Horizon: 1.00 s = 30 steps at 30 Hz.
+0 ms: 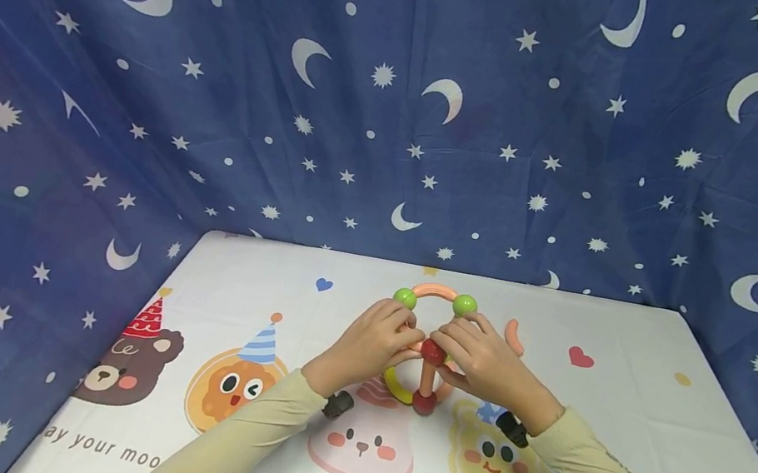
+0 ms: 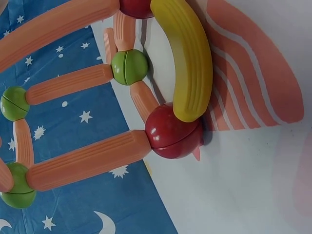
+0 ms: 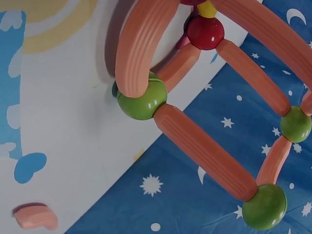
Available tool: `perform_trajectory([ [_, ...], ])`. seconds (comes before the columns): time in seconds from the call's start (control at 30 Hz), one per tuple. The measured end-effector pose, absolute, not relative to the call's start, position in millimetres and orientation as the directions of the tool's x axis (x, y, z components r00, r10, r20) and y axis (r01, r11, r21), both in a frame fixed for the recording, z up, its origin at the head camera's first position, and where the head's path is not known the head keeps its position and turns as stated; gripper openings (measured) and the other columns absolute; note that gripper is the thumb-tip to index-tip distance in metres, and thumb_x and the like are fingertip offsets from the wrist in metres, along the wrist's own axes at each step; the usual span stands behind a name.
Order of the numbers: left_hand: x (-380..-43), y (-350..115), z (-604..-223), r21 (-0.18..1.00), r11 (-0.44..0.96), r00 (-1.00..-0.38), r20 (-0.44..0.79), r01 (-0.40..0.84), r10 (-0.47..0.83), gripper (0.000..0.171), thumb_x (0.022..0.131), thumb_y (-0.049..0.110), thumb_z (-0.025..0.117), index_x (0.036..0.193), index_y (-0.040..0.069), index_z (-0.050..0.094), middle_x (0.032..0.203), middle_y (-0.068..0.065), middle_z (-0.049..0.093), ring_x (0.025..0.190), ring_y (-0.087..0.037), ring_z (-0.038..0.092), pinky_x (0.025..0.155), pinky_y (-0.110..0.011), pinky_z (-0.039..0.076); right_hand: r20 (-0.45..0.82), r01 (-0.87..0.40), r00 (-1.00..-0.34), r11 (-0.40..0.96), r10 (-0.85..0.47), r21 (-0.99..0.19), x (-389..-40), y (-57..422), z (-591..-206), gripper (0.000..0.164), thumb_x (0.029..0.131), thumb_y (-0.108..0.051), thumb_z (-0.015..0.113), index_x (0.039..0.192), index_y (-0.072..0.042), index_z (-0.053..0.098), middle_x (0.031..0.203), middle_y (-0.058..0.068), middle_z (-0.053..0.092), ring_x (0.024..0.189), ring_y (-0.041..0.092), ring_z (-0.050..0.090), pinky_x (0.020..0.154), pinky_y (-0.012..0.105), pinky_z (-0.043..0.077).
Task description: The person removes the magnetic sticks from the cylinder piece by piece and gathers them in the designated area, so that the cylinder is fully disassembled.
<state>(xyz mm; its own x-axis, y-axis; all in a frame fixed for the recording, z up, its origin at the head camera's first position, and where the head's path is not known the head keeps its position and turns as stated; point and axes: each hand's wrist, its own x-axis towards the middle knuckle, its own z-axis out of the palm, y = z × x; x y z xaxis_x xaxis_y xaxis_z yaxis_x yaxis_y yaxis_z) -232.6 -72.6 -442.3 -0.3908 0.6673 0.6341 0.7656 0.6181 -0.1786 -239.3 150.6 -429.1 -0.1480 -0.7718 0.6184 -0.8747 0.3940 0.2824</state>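
A toy frame of orange rods and coloured balls stands on the table between both hands. In the head view, my left hand (image 1: 378, 339) grips its upper left part, fingertips at an orange rod beside a red ball (image 1: 433, 353). My right hand (image 1: 479, 359) holds the upper right part, its fingers close to that ball. An upright orange rod (image 1: 427, 378) joins it to a lower red ball (image 1: 423, 402). Green balls (image 1: 465, 306) sit at the far side. A curved yellow rod (image 2: 192, 63) and a curved orange rod (image 3: 146, 44) lie low in the base. The fingers hide some joints.
A loose curved orange rod (image 1: 514, 336) lies on the table just beyond the right hand. Printed cartoon figures and lettering cover the white tablecloth (image 1: 616, 447). A blue star-and-moon curtain (image 1: 387, 103) hangs behind the table and along its left side.
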Motion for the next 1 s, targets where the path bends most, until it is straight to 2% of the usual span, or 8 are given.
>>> perform_trajectory([
  [0.47,-233.6,-70.5,-442.2,-0.201,0.604,-0.377,0.62,0.772,0.688,0.024,0.089,0.041,0.054,0.088,0.018,0.063,0.092,0.001,0.058,0.094,-0.016,0.051,0.09,-0.029,0.042,0.635,-0.874,-0.155,0.405,-0.756,0.268,-238.0,149.9,-431.2,0.048,0.056,-0.019,0.084,0.096,-0.005,0.062,0.086,0.003,0.062,0.084,0.018,0.057,0.081,0.04,0.046],
  [1.0,-231.8,-67.5,-439.8,-0.189,0.624,-0.408,0.609,0.758,0.68,0.019,0.084,0.038,0.064,0.085,0.019,0.064,0.094,0.001,0.058,0.096,-0.016,0.051,0.093,-0.03,0.041,0.658,-0.869,-0.184,0.434,-0.73,0.238,-234.0,146.7,-432.3,0.043,0.055,-0.016,0.079,0.092,-0.004,0.061,0.086,0.004,0.06,0.082,0.02,0.056,0.083,0.041,0.046],
])
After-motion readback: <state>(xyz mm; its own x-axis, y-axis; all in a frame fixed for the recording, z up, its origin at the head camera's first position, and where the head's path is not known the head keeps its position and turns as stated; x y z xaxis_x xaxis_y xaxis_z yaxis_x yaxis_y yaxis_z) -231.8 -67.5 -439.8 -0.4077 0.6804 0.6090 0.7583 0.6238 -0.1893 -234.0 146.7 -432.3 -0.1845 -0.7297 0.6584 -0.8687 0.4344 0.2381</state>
